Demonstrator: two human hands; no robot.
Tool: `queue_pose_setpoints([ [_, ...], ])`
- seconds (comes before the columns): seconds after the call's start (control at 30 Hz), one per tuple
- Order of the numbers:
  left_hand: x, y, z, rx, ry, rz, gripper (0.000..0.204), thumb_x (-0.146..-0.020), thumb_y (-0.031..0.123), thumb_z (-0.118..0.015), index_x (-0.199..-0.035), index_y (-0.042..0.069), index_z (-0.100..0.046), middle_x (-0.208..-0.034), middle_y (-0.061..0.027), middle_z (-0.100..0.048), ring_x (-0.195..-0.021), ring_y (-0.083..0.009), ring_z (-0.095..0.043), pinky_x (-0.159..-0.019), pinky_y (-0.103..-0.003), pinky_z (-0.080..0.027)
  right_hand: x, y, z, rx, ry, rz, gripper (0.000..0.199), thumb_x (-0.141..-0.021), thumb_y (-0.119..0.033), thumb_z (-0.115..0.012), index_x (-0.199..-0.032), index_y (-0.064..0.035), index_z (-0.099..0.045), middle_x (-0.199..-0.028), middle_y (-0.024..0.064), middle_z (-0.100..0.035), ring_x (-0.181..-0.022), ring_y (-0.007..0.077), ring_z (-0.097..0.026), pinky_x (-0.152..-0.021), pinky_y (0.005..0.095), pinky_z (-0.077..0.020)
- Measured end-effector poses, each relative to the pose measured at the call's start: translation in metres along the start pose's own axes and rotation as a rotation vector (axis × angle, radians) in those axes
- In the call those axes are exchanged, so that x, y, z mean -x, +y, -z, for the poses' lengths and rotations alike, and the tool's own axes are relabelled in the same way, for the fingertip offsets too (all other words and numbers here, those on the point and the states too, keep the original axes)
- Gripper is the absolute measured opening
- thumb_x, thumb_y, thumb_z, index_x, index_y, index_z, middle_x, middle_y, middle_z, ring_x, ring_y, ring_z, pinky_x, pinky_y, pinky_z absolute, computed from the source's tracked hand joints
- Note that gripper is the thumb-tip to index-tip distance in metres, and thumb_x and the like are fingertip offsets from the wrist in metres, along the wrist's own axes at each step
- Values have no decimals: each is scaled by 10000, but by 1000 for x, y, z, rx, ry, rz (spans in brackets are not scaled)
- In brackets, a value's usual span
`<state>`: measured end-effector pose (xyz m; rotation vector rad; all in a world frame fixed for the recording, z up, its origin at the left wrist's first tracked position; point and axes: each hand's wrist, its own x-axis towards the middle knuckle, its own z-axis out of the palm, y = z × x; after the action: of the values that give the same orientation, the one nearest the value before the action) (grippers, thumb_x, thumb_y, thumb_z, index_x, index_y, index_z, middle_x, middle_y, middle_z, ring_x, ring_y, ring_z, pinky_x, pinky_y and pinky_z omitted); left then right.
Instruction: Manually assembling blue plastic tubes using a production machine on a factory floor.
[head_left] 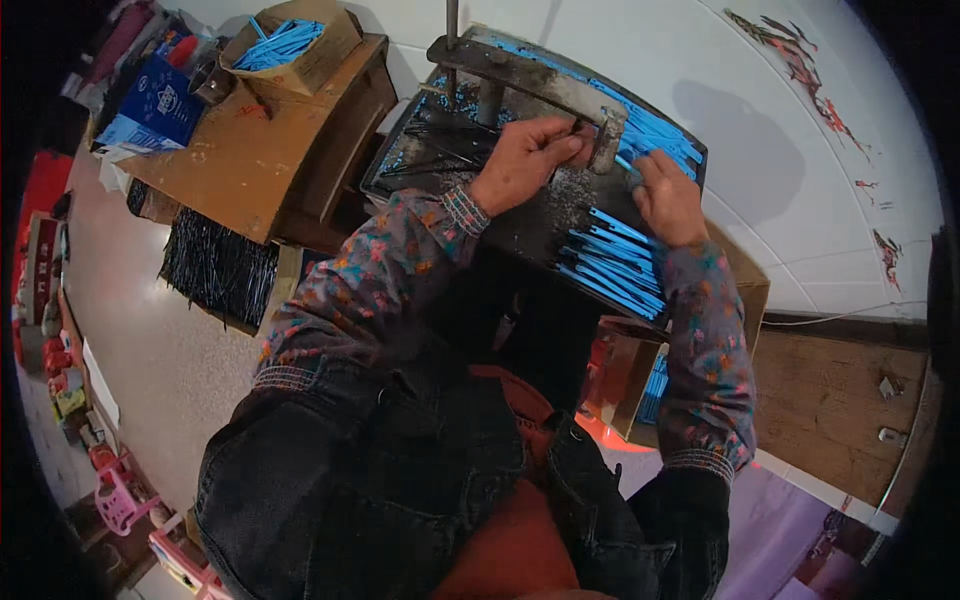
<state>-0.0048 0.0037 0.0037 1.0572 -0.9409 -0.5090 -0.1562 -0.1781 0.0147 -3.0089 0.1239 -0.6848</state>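
My left hand is closed in a pinch just left of the upright metal block of a bench press. Whatever its fingertips hold is hidden. On the block's other side, my right hand is closed on a slim blue stick whose end points toward the block. Below that hand lies a bunch of similar blue sticks with dark ends. More blue sticks are heaped along the far right edge of the dark tray. Thin black strips lie left of my left hand.
The press's dark metal arm spans the tray. Small blue and grey scraps litter it. On the left, a wooden table carries a cardboard box of blue sticks and a blue carton. Black strips fill a box below.
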Motion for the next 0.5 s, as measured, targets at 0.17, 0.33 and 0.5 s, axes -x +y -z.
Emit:
queue_pose_setpoints([
  [0.17,-2,-2,1,-70,-5,1,123,-866,36,-523,-784,-1,-606,-723,-20,-594,-646,-88,-482,-645,-215,-414,-21,-49,25,-551,3,-273,91,-788,-66,-600,-867,-26,-618,-795,50,-584,-656,187,-522,-595,311,-445],
  [0.33,-4,8,-4,-55,-33,25,136,-856,26,-521,-739,8,-589,-687,-16,-581,-632,-84,-472,-620,-216,-400,-24,-46,14,-962,-26,-501,64,-814,-69,-600,-821,-7,-615,-677,10,-536,-580,113,-441,-533,259,-377],
  [0.5,-7,-1,-3,-9,-30,32,155,-853,23,-517,-712,12,-580,-661,-10,-569,-614,-84,-462,-596,-221,-394,-29,-38,29,-1289,-182,-664,53,-806,-40,-593,-790,9,-604,-657,1,-505,-575,100,-395,-533,234,-325],
])
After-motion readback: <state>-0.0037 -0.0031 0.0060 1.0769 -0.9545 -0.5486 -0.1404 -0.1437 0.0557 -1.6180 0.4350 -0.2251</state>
